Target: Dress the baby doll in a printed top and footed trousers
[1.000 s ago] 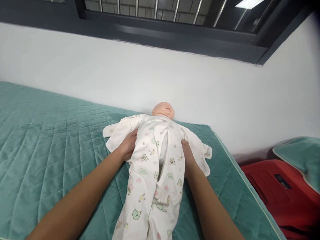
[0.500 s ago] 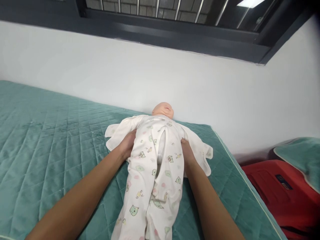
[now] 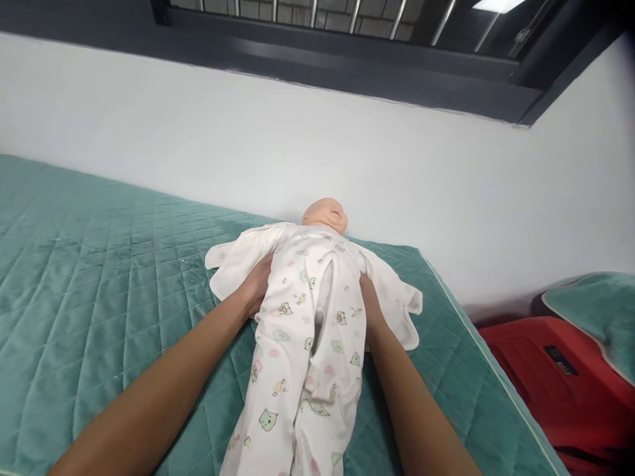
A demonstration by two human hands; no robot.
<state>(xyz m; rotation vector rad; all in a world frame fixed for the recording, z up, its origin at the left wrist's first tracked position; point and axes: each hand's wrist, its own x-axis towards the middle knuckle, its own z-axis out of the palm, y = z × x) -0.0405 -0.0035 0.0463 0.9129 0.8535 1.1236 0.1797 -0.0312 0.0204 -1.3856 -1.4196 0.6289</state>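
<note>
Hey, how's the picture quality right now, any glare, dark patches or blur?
Head view: a white rectangular light glares in the dark barred window. Head view: the upper right corner fades to black. Head view: the ridged red case darkens toward the right edge. Head view: the smooth pink doll head looks slightly soft, while the white cloth trousers show a readable print.

- A bed (image 3: 114, 284) with a green quilted cover stretches from the left edge of the frame to the lower right, diamond stitching across it.
- Pale piping (image 3: 469, 322) trims its right edge, slanting down toward the bottom right corner.
- A doll (image 3: 324, 214) lies on its back at the centre, head near the bed's far edge.
- A white top (image 3: 394, 291) spreads over the cover on both sides of the doll.
- Patterned trousers (image 3: 285, 337) reach to the bottom of the frame.
</note>
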